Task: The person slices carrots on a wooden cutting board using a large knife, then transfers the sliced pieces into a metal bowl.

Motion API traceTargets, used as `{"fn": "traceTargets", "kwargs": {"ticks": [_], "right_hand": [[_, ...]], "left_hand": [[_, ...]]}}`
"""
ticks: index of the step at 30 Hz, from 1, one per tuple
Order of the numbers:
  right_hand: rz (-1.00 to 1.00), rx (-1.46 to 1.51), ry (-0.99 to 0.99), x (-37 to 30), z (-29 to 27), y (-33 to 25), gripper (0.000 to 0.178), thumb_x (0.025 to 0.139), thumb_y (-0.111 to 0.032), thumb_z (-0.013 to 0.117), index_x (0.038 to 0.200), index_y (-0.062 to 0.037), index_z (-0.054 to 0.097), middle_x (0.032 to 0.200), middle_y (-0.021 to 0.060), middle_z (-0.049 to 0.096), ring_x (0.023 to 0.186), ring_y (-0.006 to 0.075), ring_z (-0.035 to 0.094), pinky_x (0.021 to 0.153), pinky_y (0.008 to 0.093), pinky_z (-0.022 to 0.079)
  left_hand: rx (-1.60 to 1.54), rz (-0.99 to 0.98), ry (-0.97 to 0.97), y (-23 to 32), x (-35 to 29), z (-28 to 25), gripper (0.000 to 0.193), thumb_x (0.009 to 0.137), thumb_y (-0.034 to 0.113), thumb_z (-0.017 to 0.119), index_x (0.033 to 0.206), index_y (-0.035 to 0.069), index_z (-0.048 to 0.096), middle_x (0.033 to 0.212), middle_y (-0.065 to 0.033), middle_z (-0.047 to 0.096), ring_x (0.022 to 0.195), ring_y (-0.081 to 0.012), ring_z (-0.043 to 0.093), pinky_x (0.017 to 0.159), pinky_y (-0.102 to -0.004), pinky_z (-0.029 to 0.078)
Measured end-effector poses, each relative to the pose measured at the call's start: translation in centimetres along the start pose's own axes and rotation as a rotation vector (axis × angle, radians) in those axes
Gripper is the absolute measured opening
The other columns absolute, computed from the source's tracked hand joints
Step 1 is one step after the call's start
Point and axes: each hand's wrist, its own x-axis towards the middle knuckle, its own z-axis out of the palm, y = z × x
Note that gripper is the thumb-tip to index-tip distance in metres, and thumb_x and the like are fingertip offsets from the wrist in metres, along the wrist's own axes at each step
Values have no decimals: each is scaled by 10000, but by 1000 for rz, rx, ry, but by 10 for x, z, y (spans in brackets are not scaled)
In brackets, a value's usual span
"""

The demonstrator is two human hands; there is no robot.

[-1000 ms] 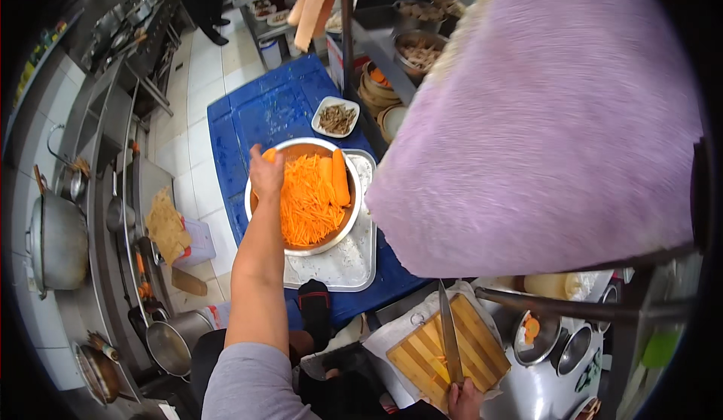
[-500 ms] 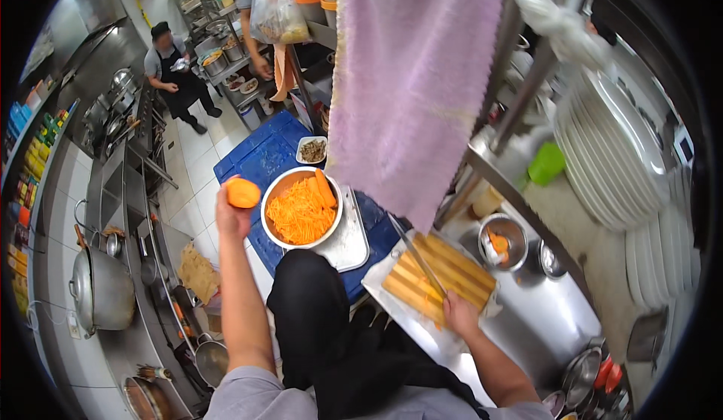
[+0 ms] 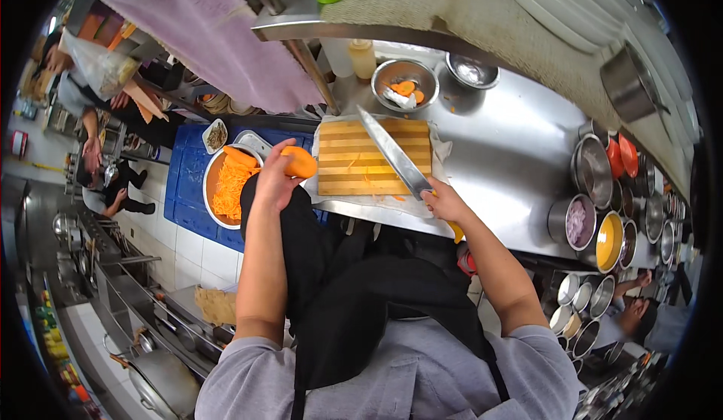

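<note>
My left hand (image 3: pixel 275 181) is closed around a thick piece of peeled carrot (image 3: pixel 300 162), just off the left edge of a striped wooden cutting board (image 3: pixel 339 149). My right hand (image 3: pixel 446 200) grips a large knife (image 3: pixel 393 152) by its yellow handle. The blade lies slantwise over the board, its tip toward the far left corner. A few thin orange shreds lie on the board and on the pale cloth (image 3: pixel 443 151) under it. Left of my left arm, a white bowl (image 3: pixel 208 207) holds shredded carrot (image 3: pixel 227 194) and a larger carrot piece (image 3: pixel 239 157).
Behind the board stands a metal bowl (image 3: pixel 384 68) with carrot pieces and something white. Overhead, a steel shelf edge (image 3: pixel 361 34) runs across; a purple cloth (image 3: pixel 218 36) hangs at left. Pots with chopped onion (image 3: pixel 577 222) and yellow liquid (image 3: pixel 608 243) stand right. Other people work at both sides.
My view has swung right, from the blue surface with the bowl to the cutting board. My left hand has brought the carrot from beside the bowl to the board's edge; the knife stays in my right.
</note>
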Motion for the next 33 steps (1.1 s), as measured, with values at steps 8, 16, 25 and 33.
{"fn": "traceTargets", "kwargs": {"ticks": [8,16,25,33], "right_hand": [[185,377,44,-58,16,43,304,1021,-217,592,1261,-42,532,703,60,584,528,137,546,475,302,467],[213,497,104,-76,27,72,419,1023,-225,605,1336,30,493,674,72,595,465,142,544,412,296,453],[242,508,54,-68,23,82,571,1029,-248,602,1473,47,397,637,77,585,426,157,531,406,313,452],[251,406,-9,-119,18,82,359,1032,-260,599,1264,9,547,637,51,545,433,139,510,401,304,433]], "left_hand": [[632,-154,-99,-37,22,47,598,926,156,725,1442,70,437,1214,-154,617,1073,-250,658,806,-384,609],[1446,535,84,-62,90,142,619,755,292,871,1289,116,610,1279,-169,597,1178,-426,570,1005,-484,506],[1345,697,9,-110,101,126,624,798,269,828,1360,150,587,1309,-159,578,1203,-390,553,1041,-484,469],[1629,585,-109,-126,66,63,411,890,150,676,1294,89,641,1257,-163,620,1158,-383,567,1023,-462,468]]}}
